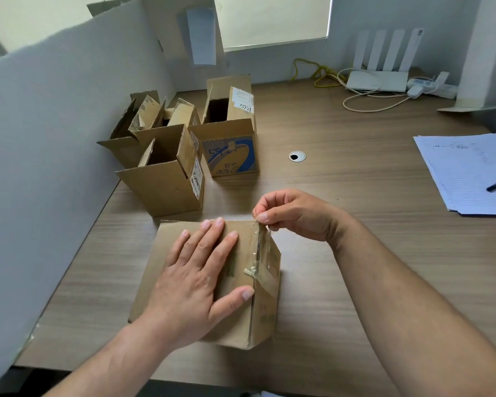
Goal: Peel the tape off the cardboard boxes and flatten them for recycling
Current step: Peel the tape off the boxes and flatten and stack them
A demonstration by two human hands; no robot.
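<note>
A closed cardboard box (pixel 265 308) lies on the wooden desk near the front edge. Clear tape (pixel 255 253) runs along its top right edge, wrinkled partway down. My left hand (pixel 195 276) lies flat on the box's top with straight, spread fingers, pressing it down. My right hand (pixel 292 214) is at the box's far right corner, and its thumb and fingers pinch the end of the tape there.
Three opened cardboard boxes (pixel 166 181) (pixel 229 147) (pixel 143 121) stand behind on the left, beside a white partition (pixel 55 138). A cable hole (pixel 297 156) sits mid-desk. Papers with a pen (pixel 470 173) lie right. A router (pixel 378 80) and cables occupy the back.
</note>
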